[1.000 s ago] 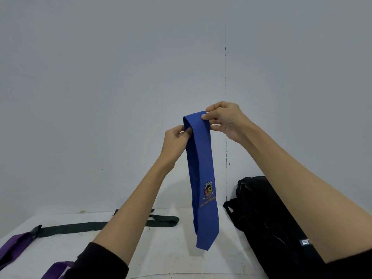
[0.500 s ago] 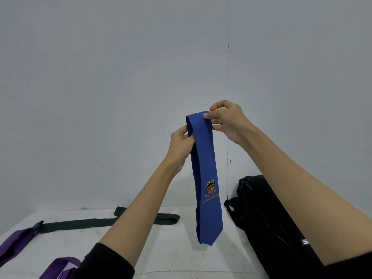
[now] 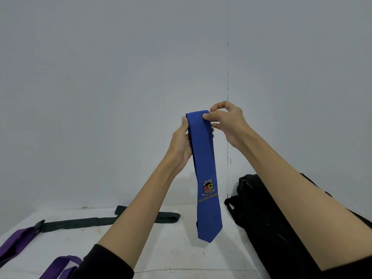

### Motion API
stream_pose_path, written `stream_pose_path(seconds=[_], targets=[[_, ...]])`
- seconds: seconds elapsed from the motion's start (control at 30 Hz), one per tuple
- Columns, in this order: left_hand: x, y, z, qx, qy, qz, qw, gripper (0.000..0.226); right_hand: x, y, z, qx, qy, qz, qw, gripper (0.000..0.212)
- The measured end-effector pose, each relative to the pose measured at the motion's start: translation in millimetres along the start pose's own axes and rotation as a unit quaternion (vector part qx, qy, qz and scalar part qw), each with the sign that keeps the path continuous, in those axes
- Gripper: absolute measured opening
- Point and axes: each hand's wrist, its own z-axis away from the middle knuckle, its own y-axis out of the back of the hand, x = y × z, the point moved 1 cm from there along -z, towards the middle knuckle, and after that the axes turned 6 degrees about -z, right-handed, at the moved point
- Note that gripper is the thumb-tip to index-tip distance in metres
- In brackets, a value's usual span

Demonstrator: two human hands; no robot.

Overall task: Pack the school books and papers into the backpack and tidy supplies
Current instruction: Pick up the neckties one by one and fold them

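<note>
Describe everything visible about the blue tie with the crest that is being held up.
The blue woven-cloth tie with an embroidered crest is folded over at the top and hangs straight down in the air above the white table, its pointed tip clear of the surface. A shield crest in red, yellow and white, with orange lettering too small to read beneath it, sits on the lower front. The right hand pinches the top fold; the left hand grips the doubled cloth just below, from the other side. Nothing else touches it.

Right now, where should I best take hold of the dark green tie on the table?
Probably pinch the dark green tie at its bare middle stretch, from above: it lies flat and stretched out on the table, and the left forearm crosses its right part.
</note>
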Motion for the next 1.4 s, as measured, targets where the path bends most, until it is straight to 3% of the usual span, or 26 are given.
stream_pose_path(seconds=[0.07, 0.23, 0.43, 0.5, 0.6, 0.7, 0.83, 1.07, 1.23, 1.4], targets=[[0.3, 1.1, 0.3, -0.007, 0.008, 0.024, 1.0, 0.052, 0.1, -0.8, 1.6, 0.012, 0.003, 0.019, 1.0, 0.026], [-1.6, -0.2, 1.3, 0.024, -0.019, -0.112, 0.993, 0.033, -1.1, -1.1, 2.9, 0.017, 0.013, 0.041, 0.999, 0.024], [-0.7, 0.6, 2.4, 0.053, -0.027, -0.15, 0.987, 0.022, -2.9, 0.9, 3.2, 0.032, 0.002, 0.067, 0.997, 0.021], [-1.0, 2.4, 2.3, 0.06, -0.033, -0.163, 0.984, 0.022, -5.7, 4.6, 1.6, 0.036, 0.019, 0.095, 0.995, 0.028], [1.4, 2.1, 3.1, 0.051, -0.046, -0.184, 0.981, 0.02, -10.7, 6.1, 4.2, -0.079, 0.012, 0.182, 0.98, 0.039], [3.5, -1.0, 3.8, 0.039, -0.063, -0.204, 0.976, 0.018, -7.8, 2.2, 5.5, -0.152, 0.022, 0.241, 0.958, 0.02], [2.0, -5.0, 5.9, 0.028, -0.066, -0.221, 0.973, 0.018, -6.5, 1.4, 2.0, -0.115, 0.049, 0.241, 0.962, 0.01], [1.4, 2.9, 6.3, 0.022, -0.062, -0.218, 0.974, 0.024, -12.0, 7.6, 2.1, -0.152, 0.077, 0.276, 0.946, 0.011], [0.9, -0.3, 9.3, -0.007, -0.054, -0.142, 0.988, 0.022, -17.4, 2.6, -0.6, -0.119, 0.132, 0.309, 0.934, 0.01], [-14.2, 1.0, 15.1, -0.072, 0.014, -0.155, 0.985, 0.015, -19.5, 0.0, -4.1, -0.102, 0.153, 0.29, 0.939, 0.01]])
